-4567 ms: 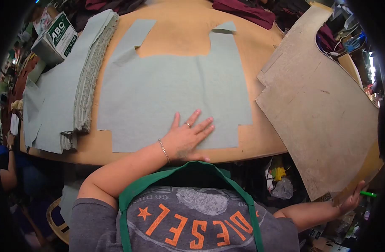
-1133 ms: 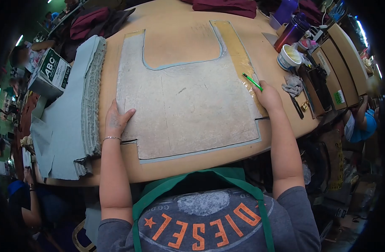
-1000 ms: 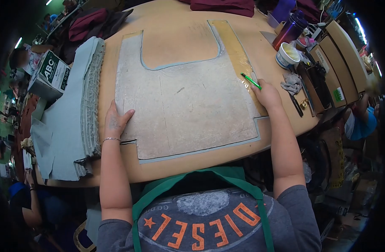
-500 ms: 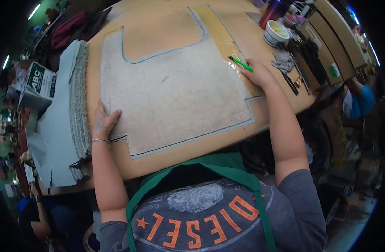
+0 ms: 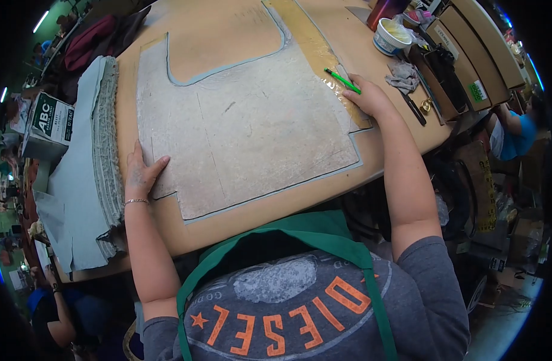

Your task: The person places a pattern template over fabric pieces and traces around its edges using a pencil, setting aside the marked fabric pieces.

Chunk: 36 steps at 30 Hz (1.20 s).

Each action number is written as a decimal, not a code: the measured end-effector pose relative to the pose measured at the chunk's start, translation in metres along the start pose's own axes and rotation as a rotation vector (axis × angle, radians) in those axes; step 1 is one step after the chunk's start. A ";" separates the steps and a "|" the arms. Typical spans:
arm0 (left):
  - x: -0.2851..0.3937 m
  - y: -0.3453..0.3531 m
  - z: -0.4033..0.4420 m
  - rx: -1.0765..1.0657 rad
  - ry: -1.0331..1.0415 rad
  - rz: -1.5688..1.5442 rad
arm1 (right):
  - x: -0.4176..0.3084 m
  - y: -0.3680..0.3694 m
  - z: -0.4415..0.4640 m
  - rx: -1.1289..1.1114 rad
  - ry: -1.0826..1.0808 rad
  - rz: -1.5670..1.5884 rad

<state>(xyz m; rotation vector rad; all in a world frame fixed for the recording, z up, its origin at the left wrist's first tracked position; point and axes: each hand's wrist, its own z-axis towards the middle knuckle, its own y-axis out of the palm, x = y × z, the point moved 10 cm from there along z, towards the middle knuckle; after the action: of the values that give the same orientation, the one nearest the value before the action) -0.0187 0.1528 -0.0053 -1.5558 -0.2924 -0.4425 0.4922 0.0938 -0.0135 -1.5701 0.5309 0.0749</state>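
A large grey-white pattern sheet with a deep U-shaped cutout and a yellowish taped strip lies flat on the tan table. Light blue material shows beneath it as a thin margin around the cutout and near edge. My left hand rests at the sheet's left edge, open, with its thumb spread apart on top. At the right side, my right hand is closed on a slim green pencil, which slants over the taped strip. The fingers of this hand lie at the sheet's right edge, partly hidden.
A thick stack of pale blue fabric stands left, beside an ABC box. At the right are a white tub, a crumpled rag, a black pen and cardboard boxes. Other people sit at both sides.
The view has shifted slightly, so the sheet and both hands appear a little farther left and up. The blue margin along the near edge looks narrower. Both hands keep their places on the sheet.
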 end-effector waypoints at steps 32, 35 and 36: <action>-0.003 -0.002 -0.002 -0.104 -0.125 0.018 | 0.007 0.008 0.003 -0.064 -0.050 0.109; -0.003 -0.002 -0.003 -0.101 -0.125 0.023 | 0.010 0.008 0.005 -0.058 -0.037 0.098; -0.002 -0.002 -0.003 -0.101 -0.125 0.023 | 0.010 0.009 0.005 -0.053 -0.045 0.086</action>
<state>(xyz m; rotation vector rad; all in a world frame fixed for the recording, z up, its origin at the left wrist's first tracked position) -0.0219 0.1498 -0.0042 -1.6872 -0.3523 -0.3465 0.4993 0.0961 -0.0259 -1.5938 0.5649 0.1903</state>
